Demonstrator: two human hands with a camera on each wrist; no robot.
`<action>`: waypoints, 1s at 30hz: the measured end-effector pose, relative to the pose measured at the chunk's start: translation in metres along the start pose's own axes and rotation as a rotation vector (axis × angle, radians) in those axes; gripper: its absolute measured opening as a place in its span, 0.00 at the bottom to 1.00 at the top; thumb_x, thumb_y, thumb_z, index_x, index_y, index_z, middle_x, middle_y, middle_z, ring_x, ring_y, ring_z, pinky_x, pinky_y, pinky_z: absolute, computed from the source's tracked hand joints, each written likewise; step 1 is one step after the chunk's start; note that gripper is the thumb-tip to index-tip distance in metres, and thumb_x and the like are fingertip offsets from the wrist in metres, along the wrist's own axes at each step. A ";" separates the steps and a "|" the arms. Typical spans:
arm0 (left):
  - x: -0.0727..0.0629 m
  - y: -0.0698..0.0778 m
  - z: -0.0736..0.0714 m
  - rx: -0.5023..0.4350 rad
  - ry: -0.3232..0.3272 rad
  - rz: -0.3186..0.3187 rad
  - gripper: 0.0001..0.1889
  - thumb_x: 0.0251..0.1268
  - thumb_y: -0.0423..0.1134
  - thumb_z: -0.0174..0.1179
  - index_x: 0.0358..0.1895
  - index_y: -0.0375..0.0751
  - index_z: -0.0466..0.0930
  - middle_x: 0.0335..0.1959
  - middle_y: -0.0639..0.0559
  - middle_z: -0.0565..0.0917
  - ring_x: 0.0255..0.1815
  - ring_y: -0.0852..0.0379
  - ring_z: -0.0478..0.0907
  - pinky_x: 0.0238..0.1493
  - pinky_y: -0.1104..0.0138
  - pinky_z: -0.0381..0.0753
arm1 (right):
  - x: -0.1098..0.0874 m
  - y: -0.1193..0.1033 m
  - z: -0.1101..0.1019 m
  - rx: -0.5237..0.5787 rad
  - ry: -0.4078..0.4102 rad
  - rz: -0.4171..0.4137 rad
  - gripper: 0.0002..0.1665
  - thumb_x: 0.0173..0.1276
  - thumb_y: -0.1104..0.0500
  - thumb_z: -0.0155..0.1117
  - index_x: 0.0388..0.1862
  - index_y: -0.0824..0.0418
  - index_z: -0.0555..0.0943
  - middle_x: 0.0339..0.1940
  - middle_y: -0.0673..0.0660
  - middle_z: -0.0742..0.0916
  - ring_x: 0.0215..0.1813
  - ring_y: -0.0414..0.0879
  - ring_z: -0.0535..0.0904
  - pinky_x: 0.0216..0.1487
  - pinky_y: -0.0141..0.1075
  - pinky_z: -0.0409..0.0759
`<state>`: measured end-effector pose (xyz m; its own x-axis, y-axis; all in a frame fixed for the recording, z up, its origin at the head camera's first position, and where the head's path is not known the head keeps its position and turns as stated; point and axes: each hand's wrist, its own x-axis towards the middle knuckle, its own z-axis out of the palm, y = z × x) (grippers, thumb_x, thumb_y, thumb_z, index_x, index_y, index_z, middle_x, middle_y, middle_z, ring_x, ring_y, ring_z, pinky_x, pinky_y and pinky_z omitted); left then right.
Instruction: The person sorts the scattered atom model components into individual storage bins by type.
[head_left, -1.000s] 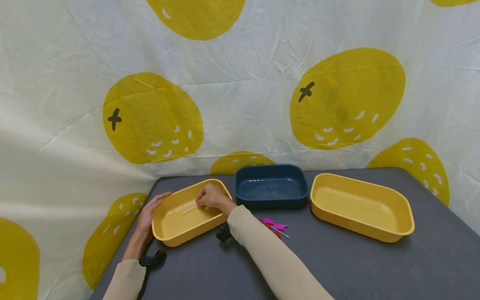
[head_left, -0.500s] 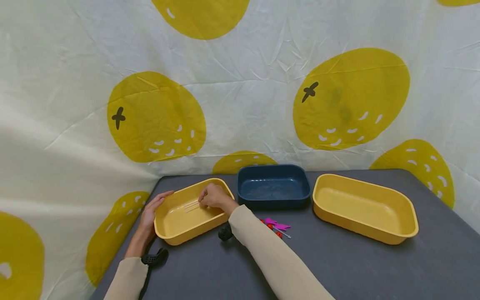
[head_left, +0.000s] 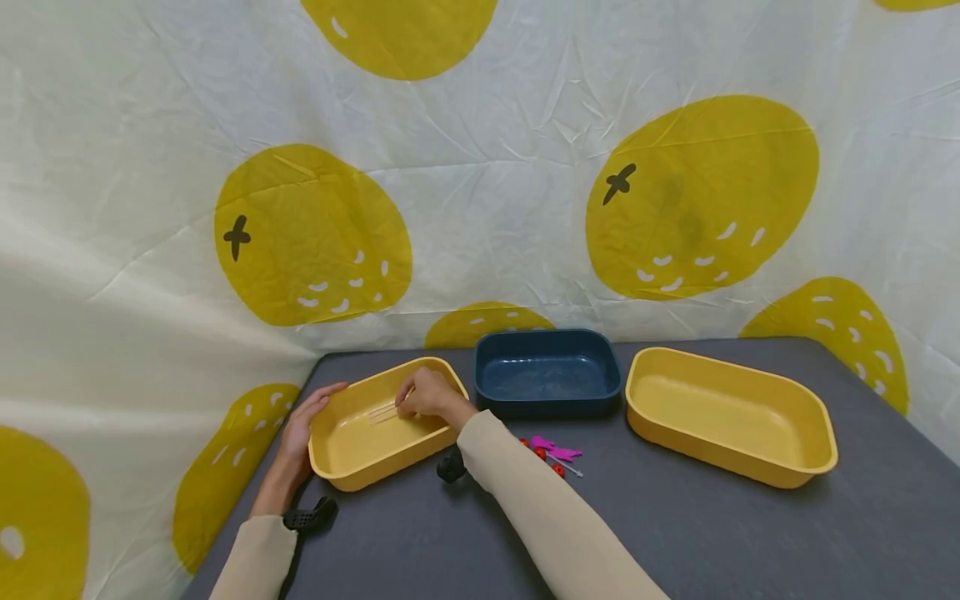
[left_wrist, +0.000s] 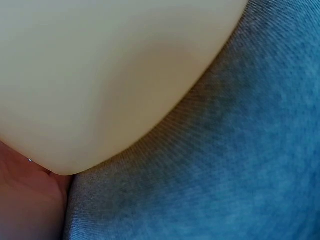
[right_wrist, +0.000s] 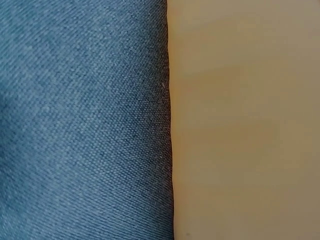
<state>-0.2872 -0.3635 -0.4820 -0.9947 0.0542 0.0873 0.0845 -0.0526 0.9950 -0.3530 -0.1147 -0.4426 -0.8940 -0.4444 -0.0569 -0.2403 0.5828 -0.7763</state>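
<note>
In the head view, my left hand [head_left: 297, 437] lies along the left end of a yellow tray [head_left: 352, 482], with its fingers stretched along the outer wall up to the rim. The left wrist view shows part of the palm [left_wrist: 30, 200] beside the tray's pale wall [left_wrist: 90, 100]. Inside this tray, my right hand [head_left: 431, 394] reaches down with curled fingers and pinches at the ends of thin pale sticks [head_left: 382, 413] on the tray floor. Its fingertips are partly hidden by the hand itself. Only tray wall [right_wrist: 245, 120] and cloth fill the right wrist view.
A dark blue tray [head_left: 547, 407] stands right of the hands, and a second yellow tray [head_left: 720, 454] farther right. Magenta pieces [head_left: 555, 450], red pieces [head_left: 558, 471] and a small grey rod [head_left: 567, 465] lie on the dark table [head_left: 675, 525], partly behind the right sleeve.
The head view has shifted slightly. Both hands keep nearly the same places at the left yellow tray, and the sticks show no clear movement.
</note>
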 end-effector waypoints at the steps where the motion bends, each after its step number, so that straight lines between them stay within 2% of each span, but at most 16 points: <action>1: 0.000 0.000 0.000 -0.001 0.001 -0.001 0.29 0.88 0.47 0.37 0.78 0.30 0.60 0.64 0.63 0.77 0.66 0.66 0.76 0.65 0.74 0.77 | 0.000 0.000 0.000 -0.001 0.000 0.003 0.02 0.61 0.63 0.78 0.33 0.59 0.91 0.33 0.51 0.87 0.26 0.41 0.74 0.27 0.27 0.71; 12: -0.001 0.002 0.000 0.020 0.002 -0.018 0.28 0.88 0.47 0.36 0.79 0.33 0.60 0.67 0.60 0.74 0.66 0.66 0.75 0.65 0.74 0.77 | 0.001 0.000 0.000 0.065 -0.006 -0.027 0.06 0.62 0.66 0.76 0.39 0.62 0.91 0.28 0.54 0.89 0.23 0.40 0.76 0.25 0.28 0.74; 19: -0.001 -0.001 0.002 0.011 0.000 0.008 0.27 0.88 0.45 0.36 0.78 0.31 0.62 0.66 0.61 0.77 0.66 0.66 0.75 0.64 0.74 0.77 | 0.001 0.003 -0.005 0.154 -0.011 -0.083 0.06 0.65 0.65 0.74 0.41 0.62 0.90 0.36 0.54 0.89 0.29 0.45 0.80 0.29 0.34 0.81; 26: 0.000 -0.002 0.002 0.024 -0.005 -0.010 0.28 0.88 0.47 0.36 0.79 0.32 0.60 0.68 0.59 0.74 0.67 0.66 0.74 0.66 0.74 0.76 | -0.002 0.002 -0.011 0.190 -0.035 -0.143 0.10 0.66 0.63 0.74 0.45 0.65 0.90 0.39 0.55 0.91 0.35 0.45 0.83 0.35 0.31 0.79; 30: -0.001 -0.002 0.001 0.021 0.009 -0.014 0.28 0.88 0.47 0.37 0.78 0.32 0.61 0.68 0.59 0.75 0.67 0.67 0.74 0.65 0.75 0.76 | -0.009 -0.005 -0.018 0.206 -0.051 -0.203 0.11 0.67 0.64 0.73 0.47 0.67 0.88 0.39 0.59 0.91 0.39 0.51 0.85 0.36 0.30 0.80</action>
<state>-0.2864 -0.3629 -0.4835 -0.9963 0.0461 0.0726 0.0712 -0.0310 0.9970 -0.3506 -0.1020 -0.4268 -0.8143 -0.5742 0.0853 -0.3257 0.3303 -0.8859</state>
